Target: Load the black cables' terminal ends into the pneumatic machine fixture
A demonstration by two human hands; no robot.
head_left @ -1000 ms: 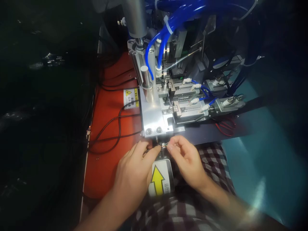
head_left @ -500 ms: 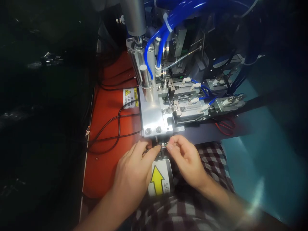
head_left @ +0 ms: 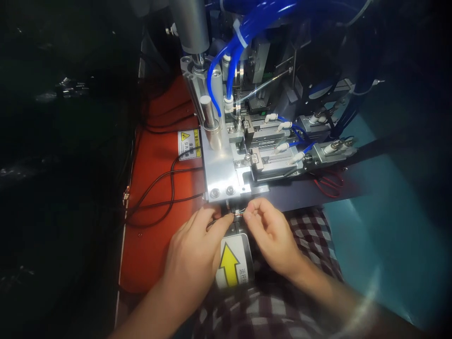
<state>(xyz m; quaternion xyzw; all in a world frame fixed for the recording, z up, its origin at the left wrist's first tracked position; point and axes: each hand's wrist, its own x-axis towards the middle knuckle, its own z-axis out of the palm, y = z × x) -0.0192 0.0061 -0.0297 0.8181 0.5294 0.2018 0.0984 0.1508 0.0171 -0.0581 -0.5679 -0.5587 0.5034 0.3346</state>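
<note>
Both my hands meet at the front end of a metal machine, close to a small shiny part (head_left: 238, 214) with thin wire ends. My left hand (head_left: 194, 245) is closed; its thumb tip presses at the left side of that part, and a bit of dark cable shows between its fingers. In a pinch from the right, my right hand (head_left: 273, 230) grips thin wires (head_left: 242, 211) leading from the small part. Just behind my fingertips is the machine's metal plate (head_left: 221, 174). Exactly how the wires sit in the part is too small to tell.
A label with a yellow arrow (head_left: 230, 263) lies below my fingers. Black cables (head_left: 172, 181) loop across the orange base plate (head_left: 155, 254) at left. Blue air hoses (head_left: 261, 23) and pneumatic cylinders (head_left: 277, 162) stand behind. Checkered cloth (head_left: 314, 240) covers my lap.
The whole view has shifted slightly, so the machine appears a little farther left. My hands keep the same grip at the small part.
</note>
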